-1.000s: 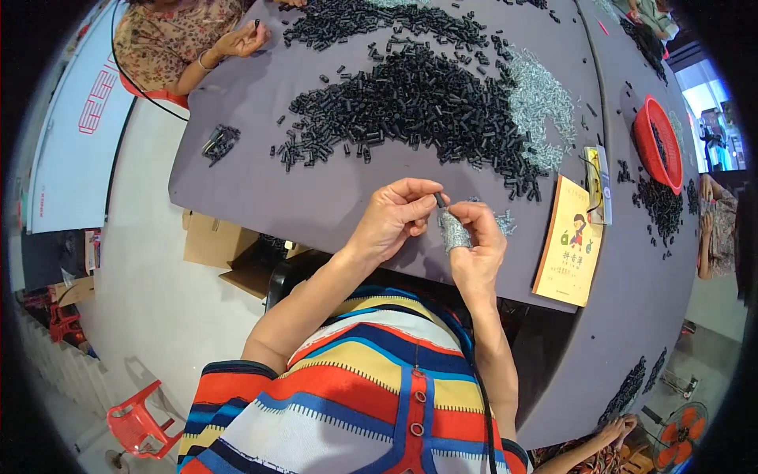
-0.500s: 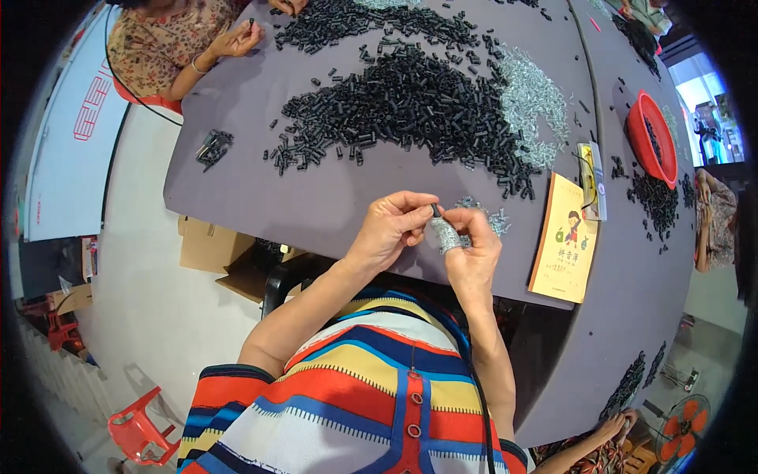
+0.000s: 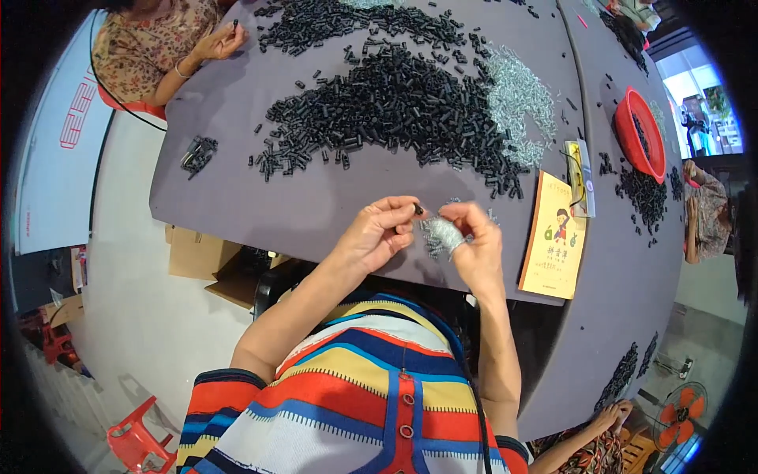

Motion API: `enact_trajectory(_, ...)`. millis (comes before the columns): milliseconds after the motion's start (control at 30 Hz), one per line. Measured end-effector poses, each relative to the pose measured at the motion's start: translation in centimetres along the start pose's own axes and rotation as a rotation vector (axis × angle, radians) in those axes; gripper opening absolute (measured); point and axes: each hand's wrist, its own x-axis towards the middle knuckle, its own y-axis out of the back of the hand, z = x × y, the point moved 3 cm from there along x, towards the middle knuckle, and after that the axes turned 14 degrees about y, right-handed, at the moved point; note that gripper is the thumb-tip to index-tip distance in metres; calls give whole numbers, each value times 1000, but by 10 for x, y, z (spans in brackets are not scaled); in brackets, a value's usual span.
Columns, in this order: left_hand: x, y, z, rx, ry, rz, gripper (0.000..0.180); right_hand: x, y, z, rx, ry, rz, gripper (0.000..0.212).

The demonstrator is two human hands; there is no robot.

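My left hand (image 3: 379,235) is above the table's near edge, its thumb and forefinger pinching a small black tubular piece (image 3: 418,209). Just to the right is my right hand (image 3: 478,253), fingers curled in and slightly blurred; whether they hold anything small is hidden. A pale wrapping (image 3: 447,235) covers one of its digits, probably the thumb. Below and between the hands lies a small heap of silvery pieces (image 3: 433,246). Beyond them spreads a large pile of black tubular pieces (image 3: 395,103), with a silvery heap (image 3: 517,99) along its right side.
A yellow booklet (image 3: 550,237) and a pair of glasses (image 3: 583,178) lie to the right. Farther right stands a red basket (image 3: 641,138). A small dark cluster (image 3: 198,156) lies at the left. Co-workers' hands (image 3: 221,41) show at the far left and lower right (image 3: 612,416).
My hands have drawn apart slightly. The black piece stays in my left hand and has tilted, while my right hand has come away from it. The whole view has shifted a little.
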Motion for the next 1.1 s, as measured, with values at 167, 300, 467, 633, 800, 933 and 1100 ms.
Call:
enact_trajectory(167, -1, 9, 19, 9, -36, -39, 11, 43, -5, 10, -260, 128, -30, 29)
enact_trajectory(300, -1, 9, 18, 64, -46, 0, 11, 64, -18, 20, -528, 241, -38, 34)
enact_trajectory(467, 2, 11, 19, 60, -53, -6, 10, 75, -25, 25, -656, 252, -83, 36)
enact_trajectory(633, 1, 10, 19, 71, -55, -1, 10, 78, -23, 16, -710, 277, -220, 37)
enact_trajectory(800, 2, 11, 17, 70, -76, -7, 10, 80, -24, 27, -734, 299, -210, 37)
enact_trajectory(933, 4, 9, 16, 71, -107, 15, 9, 74, -23, 22, -786, 336, -188, 36)
enact_trajectory(1100, 3, 8, 14, 88, -150, 59, 11, 44, -16, 2, -329, 208, -55, 26)
